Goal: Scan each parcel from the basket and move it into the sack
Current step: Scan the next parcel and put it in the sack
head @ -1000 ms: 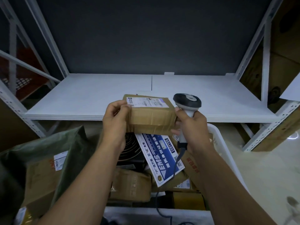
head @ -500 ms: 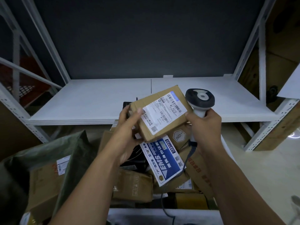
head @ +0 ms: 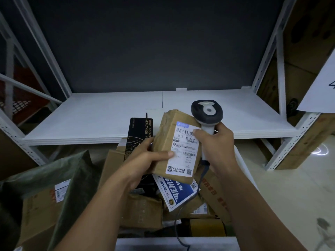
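My left hand (head: 145, 160) grips a small brown cardboard parcel (head: 168, 142) from its left side, thumb on its white shipping label (head: 183, 151), which faces me. My right hand (head: 217, 142) holds a grey and white barcode scanner (head: 206, 111) by its handle at the parcel's upper right, one fingertip touching the label's top edge. Below them the white basket (head: 243, 169) holds several parcels, among them a blue and white envelope (head: 174, 191) and a black box (head: 139, 134). The green sack (head: 76, 178) lies open at lower left with a brown box (head: 39, 211) inside.
A white metal shelf (head: 108, 116) runs across behind the hands, with grey uprights at both sides. The scanner's cable (head: 181, 223) hangs down over the basket. Cardboard boxes (head: 308, 142) stand at the right on the pale floor.
The parcel has been turned so its label stands upright facing me, and it has come lower. The scanner has shifted left, closer to the parcel's top corner.
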### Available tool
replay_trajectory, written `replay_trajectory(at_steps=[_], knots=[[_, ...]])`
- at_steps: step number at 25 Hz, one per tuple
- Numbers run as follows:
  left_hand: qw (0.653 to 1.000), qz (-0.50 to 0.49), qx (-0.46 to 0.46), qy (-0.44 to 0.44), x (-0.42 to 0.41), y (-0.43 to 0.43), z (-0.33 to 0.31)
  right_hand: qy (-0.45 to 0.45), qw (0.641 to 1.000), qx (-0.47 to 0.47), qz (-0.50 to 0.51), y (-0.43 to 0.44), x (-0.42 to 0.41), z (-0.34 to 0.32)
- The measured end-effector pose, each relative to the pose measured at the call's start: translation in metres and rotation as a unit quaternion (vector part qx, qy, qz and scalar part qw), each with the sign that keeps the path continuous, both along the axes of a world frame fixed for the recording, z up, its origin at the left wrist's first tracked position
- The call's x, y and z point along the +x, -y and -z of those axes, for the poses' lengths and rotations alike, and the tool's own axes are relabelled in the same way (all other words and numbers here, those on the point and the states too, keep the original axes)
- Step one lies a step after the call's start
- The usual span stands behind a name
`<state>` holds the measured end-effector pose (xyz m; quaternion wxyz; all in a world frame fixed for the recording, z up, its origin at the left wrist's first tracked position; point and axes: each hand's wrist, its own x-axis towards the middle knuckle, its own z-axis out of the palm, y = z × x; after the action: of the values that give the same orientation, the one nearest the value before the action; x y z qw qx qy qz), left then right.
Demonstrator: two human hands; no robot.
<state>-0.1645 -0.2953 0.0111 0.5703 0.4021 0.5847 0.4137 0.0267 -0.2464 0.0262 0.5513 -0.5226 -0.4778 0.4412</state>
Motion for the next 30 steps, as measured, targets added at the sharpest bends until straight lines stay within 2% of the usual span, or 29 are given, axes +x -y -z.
replay_trajectory(at_steps=[4,7,11,15,19,24,30], knots=[[0.999,-0.046,-0.01,-0.003,-0.003,-0.004,-0.001,0.014,0.999,0.014,-0.025,0.001,-0.003,-0.005],[0.987,-0.147,0.021,0.069,-0.008,-0.007,0.0,0.013,0.999,-0.007,-0.037,0.007,-0.001,-0.012],[0.954,-0.244,0.099,0.146,-0.012,-0.018,0.001,-0.015,0.982,-0.034,-0.186,0.016,-0.001,-0.033],[0.942,-0.263,0.114,0.175,-0.023,-0.031,0.01,0.059,0.957,-0.025,-0.281,0.025,-0.003,-0.053],[0.924,-0.303,0.104,0.208,-0.032,-0.036,0.016,0.097,0.952,-0.033,-0.287,0.03,0.0,-0.062],[0.905,-0.357,0.13,0.189,-0.036,-0.032,0.013,0.113,0.949,-0.033,-0.293,0.034,0.0,-0.067],[0.902,-0.376,0.143,0.16,-0.04,-0.029,0.013,0.102,0.951,-0.03,-0.292,0.035,0.002,-0.071]])
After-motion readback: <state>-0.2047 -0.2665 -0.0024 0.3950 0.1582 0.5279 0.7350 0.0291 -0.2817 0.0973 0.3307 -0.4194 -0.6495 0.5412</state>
